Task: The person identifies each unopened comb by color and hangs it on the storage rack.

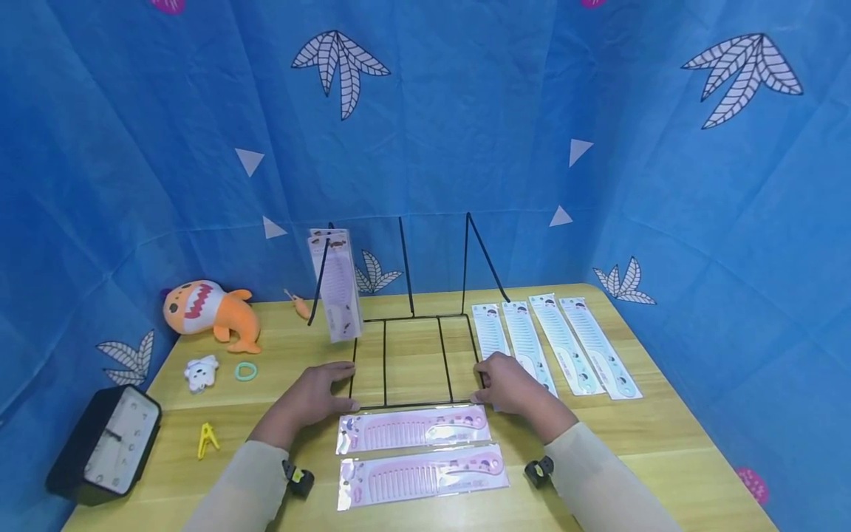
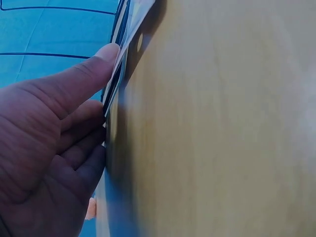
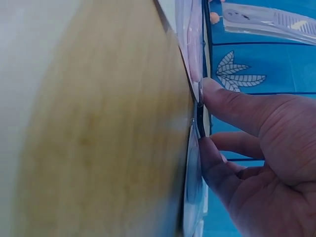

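A black wire rack [image 1: 385, 362] stands mid-table with upright hook arms at its back. My left hand [image 1: 309, 399] holds the front left corner of its base, thumb at the front and fingers along the side. At the front right corner my right hand [image 1: 512, 384] pinches the wire between thumb and fingers, as the right wrist view shows. Packaged purple combs [image 1: 335, 292] hang from the rack's left arm. Just in front of the base lie two packaged pink combs, one nearer the rack [image 1: 415, 428] and one closer to me [image 1: 399, 484].
Several packaged blue combs [image 1: 568, 347] lie side by side right of the rack. On the left are an orange shark plush [image 1: 229, 314], a small white figure [image 1: 201, 373], a green ring [image 1: 245, 371], a yellow clip [image 1: 207, 440] and a black-framed clock [image 1: 120, 440]. Blue curtain [image 1: 439, 148] surrounds the table.
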`<state>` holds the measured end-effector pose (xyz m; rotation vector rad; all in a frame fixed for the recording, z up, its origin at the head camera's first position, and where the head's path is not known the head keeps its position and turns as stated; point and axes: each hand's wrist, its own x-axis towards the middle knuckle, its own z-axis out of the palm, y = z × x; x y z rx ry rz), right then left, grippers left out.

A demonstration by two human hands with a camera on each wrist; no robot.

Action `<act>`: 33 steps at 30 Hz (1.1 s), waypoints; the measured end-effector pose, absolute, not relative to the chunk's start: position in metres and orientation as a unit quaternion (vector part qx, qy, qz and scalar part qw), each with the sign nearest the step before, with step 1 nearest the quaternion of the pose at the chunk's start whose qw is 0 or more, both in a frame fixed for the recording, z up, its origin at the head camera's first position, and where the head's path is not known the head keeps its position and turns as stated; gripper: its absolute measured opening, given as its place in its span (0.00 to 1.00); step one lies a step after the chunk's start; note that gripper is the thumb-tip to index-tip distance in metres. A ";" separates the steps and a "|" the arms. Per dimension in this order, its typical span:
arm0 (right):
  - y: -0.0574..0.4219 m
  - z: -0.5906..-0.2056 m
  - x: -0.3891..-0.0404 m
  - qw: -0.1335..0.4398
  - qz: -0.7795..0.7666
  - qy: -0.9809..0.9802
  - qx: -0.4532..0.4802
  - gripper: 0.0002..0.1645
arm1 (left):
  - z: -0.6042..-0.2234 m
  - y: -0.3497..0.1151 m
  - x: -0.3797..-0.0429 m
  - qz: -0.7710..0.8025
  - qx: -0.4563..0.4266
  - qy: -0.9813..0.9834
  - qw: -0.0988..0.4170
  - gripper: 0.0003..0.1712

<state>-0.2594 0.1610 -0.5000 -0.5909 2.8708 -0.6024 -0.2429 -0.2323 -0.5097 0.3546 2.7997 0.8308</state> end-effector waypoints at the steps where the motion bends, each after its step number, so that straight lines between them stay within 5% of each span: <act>1: 0.161 -0.500 -0.259 0.073 -0.200 0.957 -0.197 0.26 | -0.509 -0.232 -0.243 0.280 0.117 0.947 0.104 0.44; 12: 0.158 -0.496 -0.257 0.084 -0.188 0.962 -0.180 0.18 | -0.506 -0.232 -0.242 0.268 0.138 0.948 0.107 0.43; 18: 0.157 -0.493 -0.254 0.081 -0.169 0.966 -0.177 0.40 | -0.507 -0.233 -0.242 0.263 0.139 0.949 0.101 0.42; 27: 0.158 -0.484 -0.225 0.062 -0.227 0.942 -0.238 0.24 | -0.508 -0.233 -0.244 0.269 0.140 0.947 0.103 0.42; 33: 0.156 -0.479 -0.192 0.095 -0.223 0.903 -0.354 0.27 | -0.508 -0.233 -0.244 0.274 0.133 0.946 0.108 0.42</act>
